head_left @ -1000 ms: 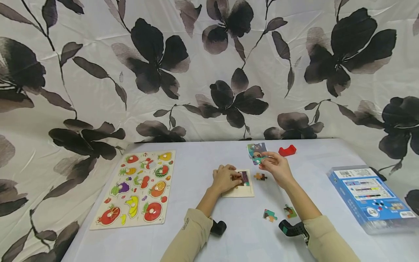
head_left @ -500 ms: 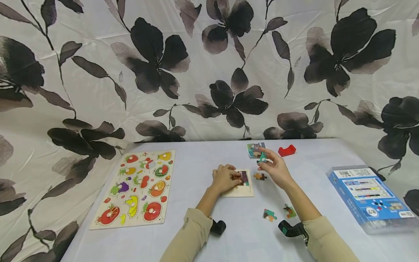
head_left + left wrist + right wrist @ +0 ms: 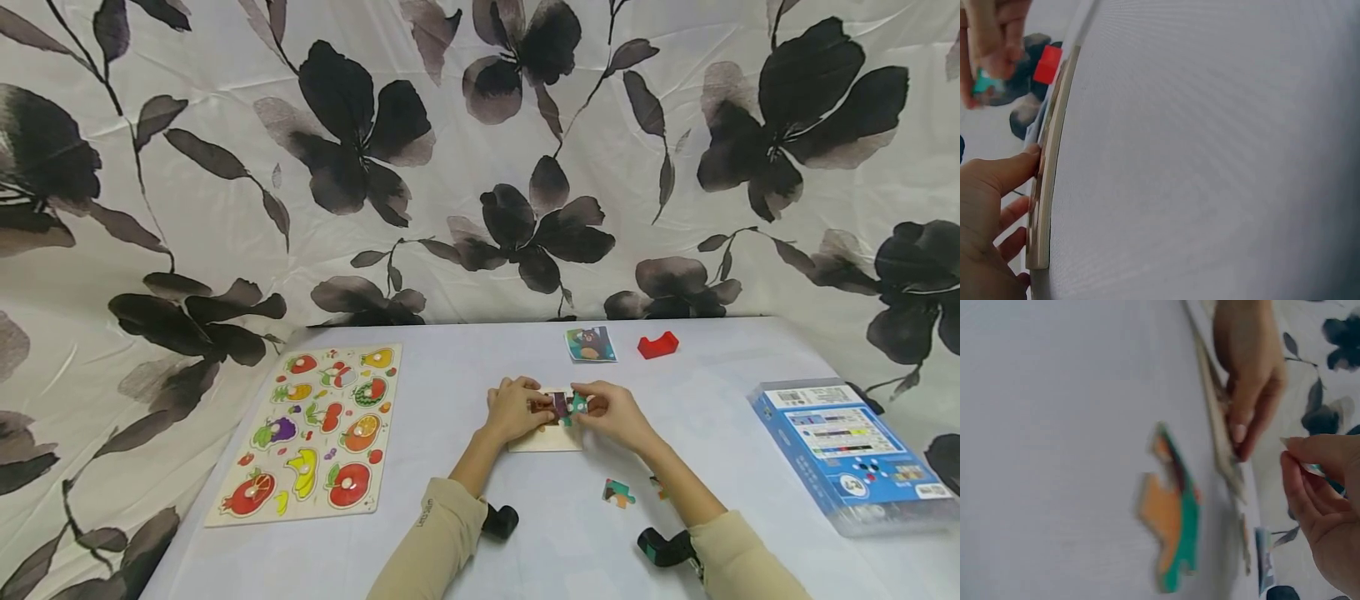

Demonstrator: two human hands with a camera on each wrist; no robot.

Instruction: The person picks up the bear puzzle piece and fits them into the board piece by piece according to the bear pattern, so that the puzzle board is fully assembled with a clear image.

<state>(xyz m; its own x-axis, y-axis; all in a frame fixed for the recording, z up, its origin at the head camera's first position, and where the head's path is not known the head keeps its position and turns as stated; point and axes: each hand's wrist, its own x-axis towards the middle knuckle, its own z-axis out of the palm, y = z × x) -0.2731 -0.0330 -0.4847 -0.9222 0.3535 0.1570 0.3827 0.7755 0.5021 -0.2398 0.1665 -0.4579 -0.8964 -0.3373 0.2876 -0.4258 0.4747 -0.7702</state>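
Observation:
My left hand (image 3: 515,410) rests on a small wooden puzzle board (image 3: 546,442), thumb and fingertips on the pieces laid in it; it covers the board's left half. In the left wrist view the thumb lies on top of the board's edge. My right hand (image 3: 617,412) pinches a teal jigsaw piece (image 3: 579,402) between thumb and fingers, over the board's right side. That piece shows edge-on and mostly hidden in the right wrist view. Nearer me lies a teal and orange jigsaw piece (image 3: 1179,531), with another jigsaw piece (image 3: 657,488) partly hidden behind the right forearm.
A picture card (image 3: 591,344) with a bear lies behind the board, beside a red block-like object (image 3: 658,345). To the left is a large fruit puzzle board (image 3: 307,505). A blue box (image 3: 855,450) stands at the right edge. Floral cloth hangs behind the table.
My right hand has lifted the teal piece from beside the picture card and brought it down toward me, over the board's right side. The left hand has stayed put.

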